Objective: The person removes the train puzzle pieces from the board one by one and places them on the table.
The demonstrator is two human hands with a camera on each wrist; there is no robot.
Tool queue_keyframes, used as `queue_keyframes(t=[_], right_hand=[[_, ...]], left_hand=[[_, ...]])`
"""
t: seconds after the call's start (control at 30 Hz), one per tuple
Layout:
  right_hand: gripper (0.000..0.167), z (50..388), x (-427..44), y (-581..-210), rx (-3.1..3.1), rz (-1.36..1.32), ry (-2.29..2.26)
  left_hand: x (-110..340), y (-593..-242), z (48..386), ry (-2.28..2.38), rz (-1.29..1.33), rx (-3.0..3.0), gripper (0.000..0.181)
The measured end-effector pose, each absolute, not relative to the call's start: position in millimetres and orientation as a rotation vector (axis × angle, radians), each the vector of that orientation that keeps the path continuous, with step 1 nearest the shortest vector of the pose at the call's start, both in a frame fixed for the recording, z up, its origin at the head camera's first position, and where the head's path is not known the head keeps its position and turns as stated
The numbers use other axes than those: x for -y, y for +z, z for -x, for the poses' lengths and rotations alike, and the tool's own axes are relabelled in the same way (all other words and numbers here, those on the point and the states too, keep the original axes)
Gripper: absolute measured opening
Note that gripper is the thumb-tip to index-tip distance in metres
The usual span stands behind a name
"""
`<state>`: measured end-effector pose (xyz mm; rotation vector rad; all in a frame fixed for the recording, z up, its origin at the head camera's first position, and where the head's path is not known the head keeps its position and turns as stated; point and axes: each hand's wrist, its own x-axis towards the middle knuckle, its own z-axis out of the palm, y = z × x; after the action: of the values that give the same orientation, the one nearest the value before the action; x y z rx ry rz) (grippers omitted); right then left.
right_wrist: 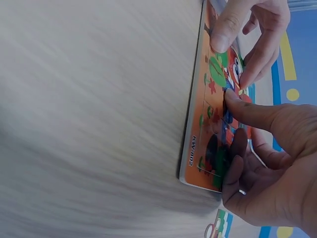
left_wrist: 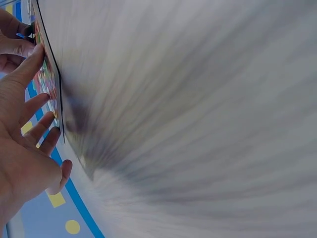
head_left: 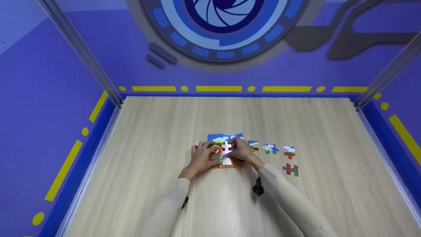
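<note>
A jigsaw board (head_left: 213,136) with an orange lower border (right_wrist: 195,124) lies on the table, a red cartoon figure among its fitted pieces. My left hand (head_left: 202,158) rests on its left part, fingers spread, thumb on the lower edge; the left wrist view shows the same hand (left_wrist: 25,144) with its fingertips at the board's edge. From the right, my right hand (head_left: 242,150) pinches a glare-whitened puzzle piece (head_left: 226,148) between thumb and index finger, low over the board's middle. In the right wrist view this hand's (right_wrist: 277,158) other fingers are curled and partly hide the board.
Several loose puzzle pieces lie right of the board: one (head_left: 254,144) close beside my right hand, one (head_left: 270,148) farther right, then two more, one (head_left: 289,151) above the other (head_left: 291,169). Blue walls with yellow marks (head_left: 218,88) stand behind and beside the wooden table (head_left: 158,125).
</note>
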<state>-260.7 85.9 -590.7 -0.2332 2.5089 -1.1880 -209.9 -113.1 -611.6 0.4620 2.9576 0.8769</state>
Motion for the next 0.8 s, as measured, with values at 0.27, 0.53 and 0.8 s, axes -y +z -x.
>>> queue_keyframes(t=[0.27,0.53,0.8], right_hand=[[0.039,256.8,-90.4,-595.3,-2.500,0.278,-1.246],[0.036,255.1,-94.0,-595.3,-2.469,0.348,-1.317],[0.030,255.2,-97.0,-594.9,-2.446,0.342,-1.398]], left_hand=[[112.7,-611.2,210.6,0.869,-0.449,-2.945,0.059],[112.4,-611.2,210.5,0.859,-0.455,-2.949,0.058],[112.9,-610.2,210.6,0.833,-0.468,-2.965,0.057]])
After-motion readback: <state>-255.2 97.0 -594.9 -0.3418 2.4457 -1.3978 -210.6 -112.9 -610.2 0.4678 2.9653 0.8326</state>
